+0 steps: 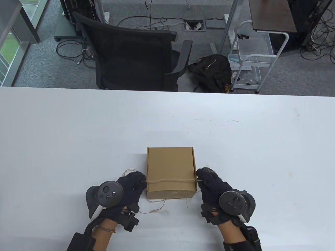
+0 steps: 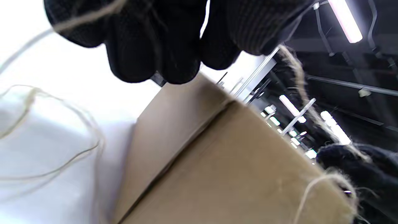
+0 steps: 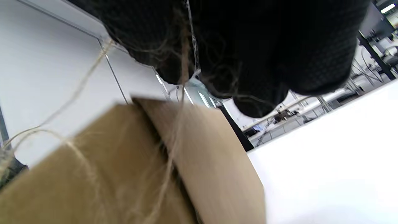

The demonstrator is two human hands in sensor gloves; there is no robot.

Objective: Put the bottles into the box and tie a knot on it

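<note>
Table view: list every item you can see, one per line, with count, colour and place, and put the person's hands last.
cardboard box: one, brown, closed, on the near middle of the table between the hands.
twine: one length, tan, stretched across the box top from hand to hand, loose ends lying on the table in front of and left of the box.
table: one, white, fills the lower picture.
office chair: one, black, behind the table's far edge.
backpack: one, black, on the floor right of the chair.
wire cart: one, white, right of the backpack.
left hand: black glove, pinches the twine at the box's left side.
right hand: black glove, pinches the twine at the box's right side.
</note>
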